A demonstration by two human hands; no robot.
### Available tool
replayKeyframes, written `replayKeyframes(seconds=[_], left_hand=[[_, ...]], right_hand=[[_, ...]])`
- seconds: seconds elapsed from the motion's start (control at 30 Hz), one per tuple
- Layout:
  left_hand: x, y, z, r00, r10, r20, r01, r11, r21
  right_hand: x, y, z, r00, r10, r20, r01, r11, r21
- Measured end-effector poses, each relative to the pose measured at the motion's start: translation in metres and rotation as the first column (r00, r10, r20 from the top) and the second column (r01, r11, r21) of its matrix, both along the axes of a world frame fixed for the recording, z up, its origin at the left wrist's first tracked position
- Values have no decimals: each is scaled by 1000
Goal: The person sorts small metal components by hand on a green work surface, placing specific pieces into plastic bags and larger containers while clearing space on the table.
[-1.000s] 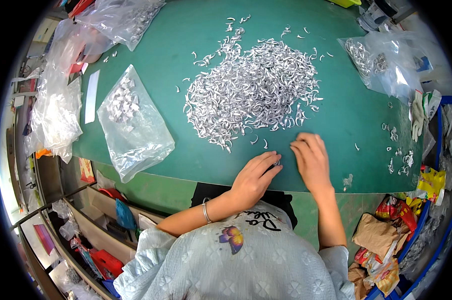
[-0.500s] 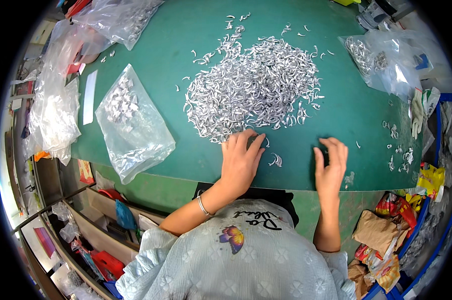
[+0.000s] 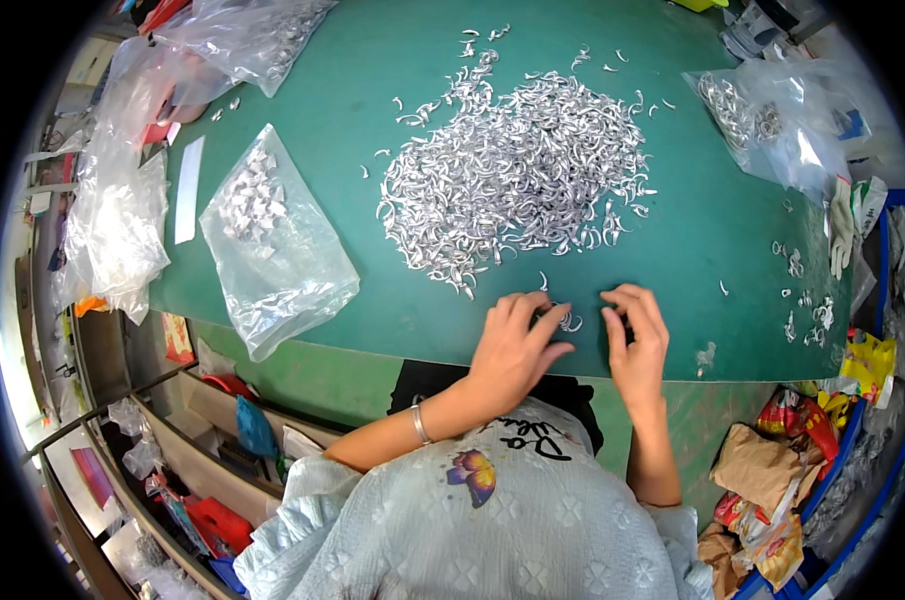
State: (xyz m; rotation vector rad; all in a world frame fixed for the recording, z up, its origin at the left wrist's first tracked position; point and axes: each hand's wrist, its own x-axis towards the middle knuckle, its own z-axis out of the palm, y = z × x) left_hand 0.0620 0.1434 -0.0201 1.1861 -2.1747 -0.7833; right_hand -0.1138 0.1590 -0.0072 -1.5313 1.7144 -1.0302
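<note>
A large heap of small curved silvery pieces [image 3: 517,165] lies on the green table [image 3: 422,345]. Just in front of it, near the table's front edge, a few of the same curved pieces [image 3: 570,322] sit apart from the heap. My left hand [image 3: 520,345] is over this little group, its fingertips at the pieces and its thumb held away from the fingers. To the right of the group, my right hand [image 3: 637,345] hovers with curled fingers and thumb apart, nothing visible between them. A single curved piece [image 3: 543,281] lies between the heap and my left hand.
A clear plastic bag [image 3: 277,250] with whitish angular pieces lies left of the heap. Another clear bag [image 3: 772,120] of silvery rings is at the far right, with loose rings [image 3: 820,315] nearer the right edge. A white strip [image 3: 188,190] and crumpled plastic bags [image 3: 122,220] lie left.
My left hand has moved from the heap's front edge rightward and nearer, onto the small group of curved pieces. My right hand has shifted slightly left, towards it.
</note>
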Motion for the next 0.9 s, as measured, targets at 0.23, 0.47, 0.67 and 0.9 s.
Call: replayKeyframes(seconds=[0.23,0.47,0.67,0.9], left_hand=[[-16,4,-20,992,-127,-22,123,983,-134],[52,11,-16,998,19,-56,-25,994,-103],[107,20,-22,986,152,-66,-158,981,-109],[134,14,-26,968,235,-87,-245,962,-122]], right_hand=[[8,-43,4,936,323,-141,-340,933,-122],[13,-50,-14,873,325,-363,-409,893,-186],[18,-42,1,876,117,-468,-227,956,-187],[127,-80,19,618,558,-554,-750,628,-205]])
